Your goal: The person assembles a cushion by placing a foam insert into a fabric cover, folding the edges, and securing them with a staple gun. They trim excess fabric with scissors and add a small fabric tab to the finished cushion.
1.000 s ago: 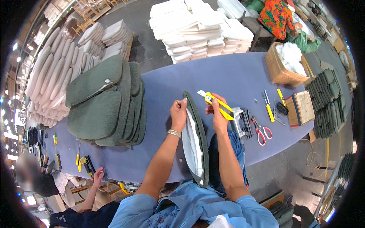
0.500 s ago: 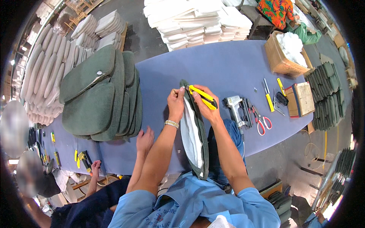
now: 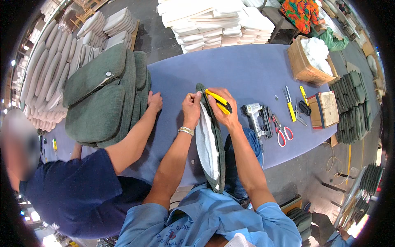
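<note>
A dark green padded cushion (image 3: 221, 164) stands on its edge before me, running from my lap onto the table; its pale underside faces left. At its far end my left hand (image 3: 191, 110) is closed, thumb and fingers pinching the rim. My right hand (image 3: 225, 117) is wrapped round a yellow and black utility knife (image 3: 218, 100), close beside the left fingertips. The knife's blade end is at the cushion's far edge; whether it cuts in cannot be seen.
A co-worker's hand (image 3: 154, 101) touches a stack of green cushions (image 3: 96, 109) at left. Right of me lie a staple gun (image 3: 256, 117), red-handled scissors (image 3: 284, 135), a yellow-handled screwdriver (image 3: 291, 110) and a carton of white stuffing (image 3: 302, 64). White pads (image 3: 205, 29) are piled beyond the table.
The co-worker has leaned in from the left and reached forward to the cushion stack, which has shifted slightly. My hands keep their hold, with the knife moved a little toward the far end.
</note>
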`<state>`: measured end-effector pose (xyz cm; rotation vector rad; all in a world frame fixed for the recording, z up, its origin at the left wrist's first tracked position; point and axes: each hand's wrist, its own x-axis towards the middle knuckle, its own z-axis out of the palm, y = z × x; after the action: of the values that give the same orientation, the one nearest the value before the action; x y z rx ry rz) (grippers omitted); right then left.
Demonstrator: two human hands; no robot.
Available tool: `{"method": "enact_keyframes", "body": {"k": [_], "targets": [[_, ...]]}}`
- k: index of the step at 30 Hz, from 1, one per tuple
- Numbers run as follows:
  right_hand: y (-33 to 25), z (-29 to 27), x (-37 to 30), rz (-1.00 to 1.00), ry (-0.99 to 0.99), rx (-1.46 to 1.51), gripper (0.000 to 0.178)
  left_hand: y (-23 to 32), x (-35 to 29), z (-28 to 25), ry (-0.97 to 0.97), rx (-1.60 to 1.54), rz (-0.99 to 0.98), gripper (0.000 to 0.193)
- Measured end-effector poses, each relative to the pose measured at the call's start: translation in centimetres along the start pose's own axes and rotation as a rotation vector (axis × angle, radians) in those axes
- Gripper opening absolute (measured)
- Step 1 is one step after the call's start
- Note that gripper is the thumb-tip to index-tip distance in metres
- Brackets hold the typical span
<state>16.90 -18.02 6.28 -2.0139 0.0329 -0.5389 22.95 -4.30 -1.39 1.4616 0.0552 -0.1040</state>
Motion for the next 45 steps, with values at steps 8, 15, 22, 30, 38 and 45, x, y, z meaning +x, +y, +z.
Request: {"method": "enact_keyframes", "body": {"k": [8,15,22,30,38,45], "targets": [[1.3,0.4,0.0,-0.039,-0.019,0.093,0.02,0.0,0.3,0.3,0.003,0.042,-0.023,0.024],[0.9,0.9,-1.4,-0.011,0.077,0.09,0.018,0.0,0.3,0.7,0.003,0.086,0.021,0.025],[0.4,1.2,-1.9,0.064,0.075,0.089,0.019,0.6,0.5,0.5,0.03,0.174,0.007,0.028],[0.4,0.3,-2.5,0.112,0.088,0.122,0.02,0.7,0.3,1.1,0.017,0.174,-0.008,0.029],[0.3,0.0,-3.6,0.132,0.092,0.138,0.02,0.3,0.4,1.3,-0.013,0.09,-0.009,0.029],[0.3,0.1,-4.2,0.126,0.121,0.11,0.02,1.9,-0.2,1.5,-0.006,0.228,-0.006,0.031]]}}
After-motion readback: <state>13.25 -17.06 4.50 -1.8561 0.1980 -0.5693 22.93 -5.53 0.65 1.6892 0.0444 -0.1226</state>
